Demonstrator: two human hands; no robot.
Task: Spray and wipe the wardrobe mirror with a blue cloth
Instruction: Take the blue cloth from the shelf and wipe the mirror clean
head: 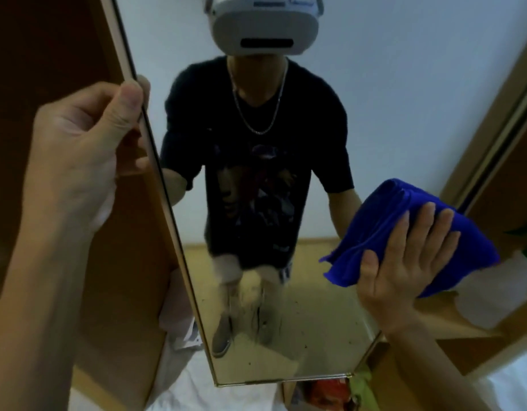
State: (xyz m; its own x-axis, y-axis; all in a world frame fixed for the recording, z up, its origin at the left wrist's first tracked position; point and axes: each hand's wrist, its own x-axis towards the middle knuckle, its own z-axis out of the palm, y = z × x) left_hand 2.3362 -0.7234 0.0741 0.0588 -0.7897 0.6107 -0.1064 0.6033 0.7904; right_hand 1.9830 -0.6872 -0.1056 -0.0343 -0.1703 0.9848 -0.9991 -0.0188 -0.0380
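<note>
While the left hand [78, 143] pinched the hinged wardrobe mirror [256, 203] by its gilt edge, the right hand [404, 262] pressed the soft, folded blue cloth [389, 221] flat against the fragile, slippery-looking glass.

Mirror [271, 203] cut off at the top edge, its right side hidden behind the blue cloth [404, 232]. Lower centre of the glass blurred by streaks. Left hand's fingertips [143, 161] tucked behind the frame.
</note>
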